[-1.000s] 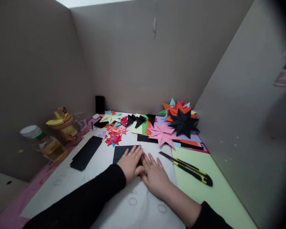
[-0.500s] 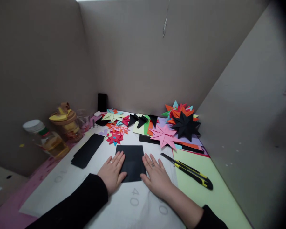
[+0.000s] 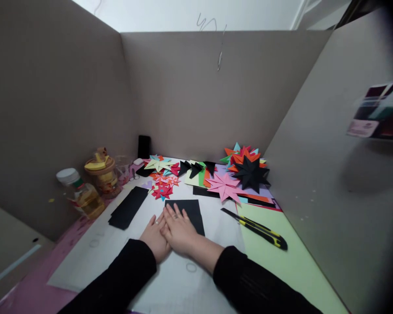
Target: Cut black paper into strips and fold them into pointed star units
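A square of black paper lies flat on the white sheet in front of me. My left hand rests at its left edge, fingers stretched out. Laid partly over the left hand is my right hand, flat with its fingers extended, covering the paper's lower left part. Neither hand grips anything. To the left sits a stack of black paper strips. On the right lies a black and yellow utility knife, its tip toward the paper.
Folded paper stars, a pink one and a black one among them, crowd the back. A white-capped bottle and a lidded cup stand at left. Grey partitions enclose the table. Light green paper lies at right.
My right hand has moved left from the black paper's right edge onto my left hand. The left hand stays at the left edge. The camera view has tilted up.
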